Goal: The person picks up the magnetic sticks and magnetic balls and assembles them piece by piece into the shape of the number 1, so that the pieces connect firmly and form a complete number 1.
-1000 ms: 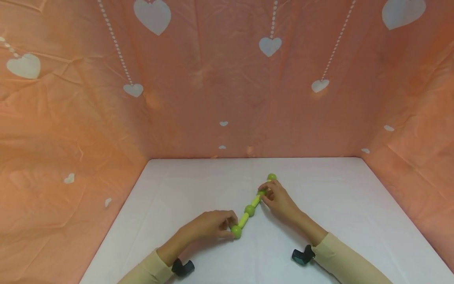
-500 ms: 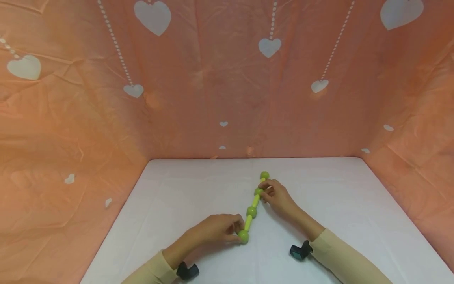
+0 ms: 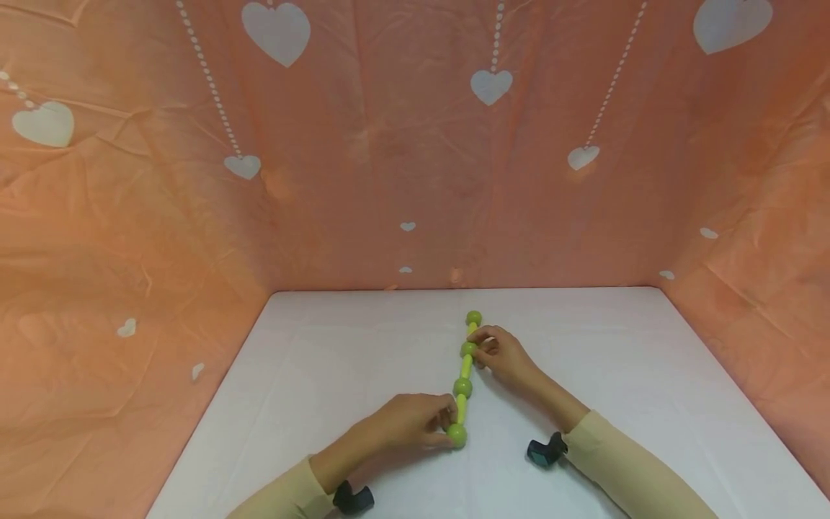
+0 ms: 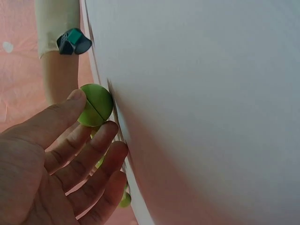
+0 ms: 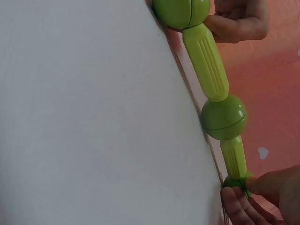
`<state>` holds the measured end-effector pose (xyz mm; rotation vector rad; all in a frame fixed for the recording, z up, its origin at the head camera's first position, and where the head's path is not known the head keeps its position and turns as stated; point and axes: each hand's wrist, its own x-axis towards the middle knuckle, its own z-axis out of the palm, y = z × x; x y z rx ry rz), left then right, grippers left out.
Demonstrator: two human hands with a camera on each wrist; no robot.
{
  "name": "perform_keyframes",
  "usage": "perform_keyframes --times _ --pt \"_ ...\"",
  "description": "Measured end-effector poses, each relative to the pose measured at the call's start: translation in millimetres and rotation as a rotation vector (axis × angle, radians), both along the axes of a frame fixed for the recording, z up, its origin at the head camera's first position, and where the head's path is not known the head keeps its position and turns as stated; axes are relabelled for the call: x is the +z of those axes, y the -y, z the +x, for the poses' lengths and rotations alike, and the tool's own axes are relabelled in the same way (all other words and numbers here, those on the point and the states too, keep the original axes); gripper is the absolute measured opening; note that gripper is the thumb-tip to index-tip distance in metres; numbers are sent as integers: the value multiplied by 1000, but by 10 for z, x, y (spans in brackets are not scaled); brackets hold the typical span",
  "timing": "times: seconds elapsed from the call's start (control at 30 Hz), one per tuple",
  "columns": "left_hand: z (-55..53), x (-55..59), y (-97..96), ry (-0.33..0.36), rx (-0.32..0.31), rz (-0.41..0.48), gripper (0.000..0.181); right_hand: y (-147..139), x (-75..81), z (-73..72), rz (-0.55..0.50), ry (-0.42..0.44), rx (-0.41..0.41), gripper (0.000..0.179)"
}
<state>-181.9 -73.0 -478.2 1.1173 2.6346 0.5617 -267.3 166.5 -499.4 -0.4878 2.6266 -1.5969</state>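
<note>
A straight chain of several green balls (image 3: 462,388) joined by yellow-green rods (image 5: 208,61) lies on the white table. It runs from near to far, almost in line with my view. At the near end, my left hand (image 3: 415,420) pinches the last ball (image 4: 96,105) between thumb and fingers. My right hand (image 3: 509,358) pinches the second ball from the far end (image 3: 468,349), from the right side. Beyond it, the far end ball (image 3: 474,318) sticks out free. In the right wrist view, ribbed rods meet the balls with no gap visible.
White table surface (image 3: 583,346) surrounds the chain. Orange cloth (image 3: 363,180) with white hearts hangs behind and at both sides. Small dark devices (image 3: 353,499) sit at both sleeve cuffs.
The chain has turned from slanting to nearly straight away from me. Its near end moved right with my left hand; its far end swung left, my right hand shifting slightly left.
</note>
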Motion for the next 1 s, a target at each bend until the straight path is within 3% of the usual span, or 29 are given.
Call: perform_keyframes --times 0.23,0.7,1.0 --pt "11 -12 -74 -56 -12 -2 29 27 18 -36 -6 6 24 21" --pt "33 -2 -166 -96 1 5 29 70 -13 -146 -32 8 73 20" --pt "31 42 -124 -45 18 4 28 19 9 -118 -1 37 48 24"
